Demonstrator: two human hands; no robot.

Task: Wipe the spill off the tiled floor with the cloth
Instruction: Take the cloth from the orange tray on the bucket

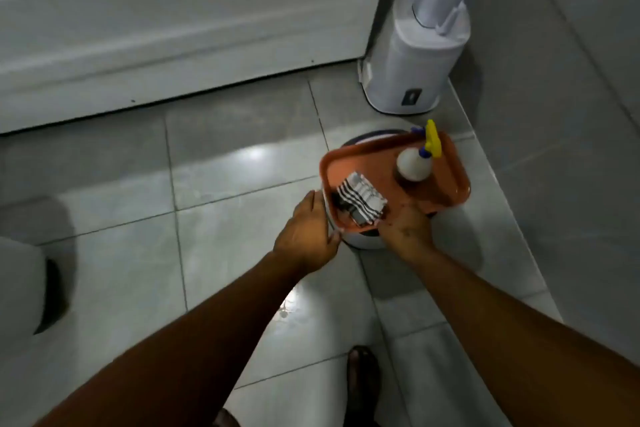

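Both hands (left (306, 230), right (405, 227)) grip the tray (450, 180) edge.

Both arms are bare all the way up, with no sleeves showing. The left hand (304, 236) and the right hand (407, 230) wear no gloves, rings or watch. Low down, a foot (362, 378) shows in what looks like dark, see-through footwear; it is too blurry to tell more.

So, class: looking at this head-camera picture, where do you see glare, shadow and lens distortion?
Head view: glare patches shine on the tiled floor, one near the wet spill; the left edge sinks into shadow; the white panel bows from wide-angle distortion; the striped cloth on the orange tray looks slightly soft.
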